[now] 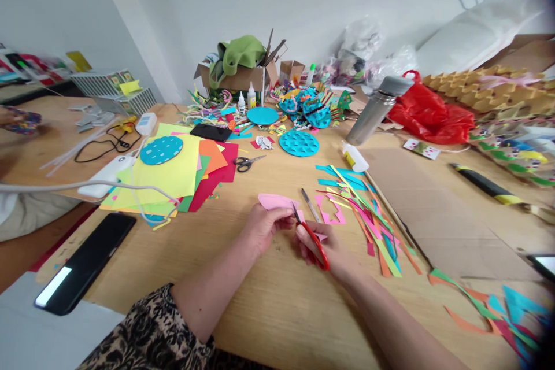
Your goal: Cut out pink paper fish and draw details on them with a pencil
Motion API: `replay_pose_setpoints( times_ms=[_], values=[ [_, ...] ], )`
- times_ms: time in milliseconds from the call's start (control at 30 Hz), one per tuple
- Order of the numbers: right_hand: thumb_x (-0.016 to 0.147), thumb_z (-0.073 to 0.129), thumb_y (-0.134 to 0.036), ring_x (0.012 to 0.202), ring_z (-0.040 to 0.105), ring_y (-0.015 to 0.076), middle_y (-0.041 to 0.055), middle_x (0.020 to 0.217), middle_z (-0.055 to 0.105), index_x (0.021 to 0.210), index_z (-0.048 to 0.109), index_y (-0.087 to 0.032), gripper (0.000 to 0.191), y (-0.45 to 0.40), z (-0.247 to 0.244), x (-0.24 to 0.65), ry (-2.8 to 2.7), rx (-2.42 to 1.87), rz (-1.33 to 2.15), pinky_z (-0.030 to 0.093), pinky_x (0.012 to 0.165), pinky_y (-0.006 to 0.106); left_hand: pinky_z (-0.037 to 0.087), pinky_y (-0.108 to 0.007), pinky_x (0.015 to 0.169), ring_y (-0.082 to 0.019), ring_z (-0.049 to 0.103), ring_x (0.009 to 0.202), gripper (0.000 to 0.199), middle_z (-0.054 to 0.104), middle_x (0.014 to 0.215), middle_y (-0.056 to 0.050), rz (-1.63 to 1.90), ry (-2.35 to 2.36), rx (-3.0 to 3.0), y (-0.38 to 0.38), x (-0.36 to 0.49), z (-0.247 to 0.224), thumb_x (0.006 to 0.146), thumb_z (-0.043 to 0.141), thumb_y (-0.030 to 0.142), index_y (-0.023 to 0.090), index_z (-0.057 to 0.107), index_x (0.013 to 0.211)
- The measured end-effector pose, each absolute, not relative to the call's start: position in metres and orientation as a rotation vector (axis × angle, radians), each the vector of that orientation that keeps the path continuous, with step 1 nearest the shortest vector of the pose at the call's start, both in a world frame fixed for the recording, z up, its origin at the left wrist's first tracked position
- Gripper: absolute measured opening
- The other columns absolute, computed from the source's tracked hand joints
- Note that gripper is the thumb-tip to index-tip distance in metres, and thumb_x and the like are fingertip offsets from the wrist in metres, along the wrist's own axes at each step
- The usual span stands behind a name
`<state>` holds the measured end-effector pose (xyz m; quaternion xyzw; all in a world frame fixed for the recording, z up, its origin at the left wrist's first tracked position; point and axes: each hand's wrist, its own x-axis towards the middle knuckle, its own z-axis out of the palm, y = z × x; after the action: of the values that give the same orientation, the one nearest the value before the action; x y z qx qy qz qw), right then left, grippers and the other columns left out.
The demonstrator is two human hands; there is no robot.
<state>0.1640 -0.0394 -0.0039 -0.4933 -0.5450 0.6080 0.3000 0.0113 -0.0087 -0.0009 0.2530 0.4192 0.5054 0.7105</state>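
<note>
A piece of pink paper (276, 202) is pinched in my left hand (271, 225) above the middle of the table. My right hand (318, 245) is closed round the red handles of a pair of scissors (315, 243), whose blades point up and to the left, at the right end of the pink paper. Just beyond my right hand lies a slim dark pointed tool (310, 204), its exact kind unclear. Beside it rests a pink paper scrap (332, 210) with a cut-out gap. Coloured paper strips (377, 214) are scattered further right.
Coloured paper sheets (173, 173) lie at left, with black-handled scissors (245, 163) beside them. Two blue discs (299, 143) (262, 115) sit beyond. A metal bottle (375, 110) stands behind flat cardboard (433, 202). A phone (87, 260) lies at near left; another person's arm (26, 251) shows there.
</note>
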Motion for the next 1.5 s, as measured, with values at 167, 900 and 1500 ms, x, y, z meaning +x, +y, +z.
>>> replay_pose_setpoints(
  times_ms=[167,900,1500],
  values=[
    [0.075,0.065,-0.072,0.041,0.047,0.0113,-0.0017,0.048,0.053,0.064,0.051,-0.021,0.053,-0.04,0.001,0.164,-1.458,-1.314,1.611,0.033,0.041,0.024,0.049,-0.023,0.058,-0.012,0.059,0.058,0.024,0.068,0.066,-0.005,1.113,0.926,0.564,-0.009,0.011,-0.001,0.056,0.081,0.017,0.01,0.076,0.079],
    [0.071,0.067,-0.075,0.037,0.044,0.0094,-0.0029,0.046,0.051,0.064,0.051,-0.02,0.057,-0.038,-0.002,0.166,-1.396,-1.303,1.613,0.027,0.04,0.023,0.048,-0.025,0.06,-0.013,0.06,0.059,0.024,0.069,0.068,-0.005,1.068,0.903,0.585,-0.008,0.01,-0.003,0.056,0.081,0.022,0.011,0.074,0.075],
    [0.077,0.063,-0.072,0.04,0.047,0.0097,-0.0019,0.05,0.053,0.069,0.055,-0.018,0.055,-0.038,-0.005,0.167,-1.445,-1.259,1.637,0.03,0.042,0.023,0.048,-0.025,0.06,-0.013,0.06,0.06,0.031,0.07,0.069,-0.005,1.069,0.923,0.628,-0.007,0.009,-0.006,0.056,0.082,0.025,0.01,0.075,0.082]
  ],
)
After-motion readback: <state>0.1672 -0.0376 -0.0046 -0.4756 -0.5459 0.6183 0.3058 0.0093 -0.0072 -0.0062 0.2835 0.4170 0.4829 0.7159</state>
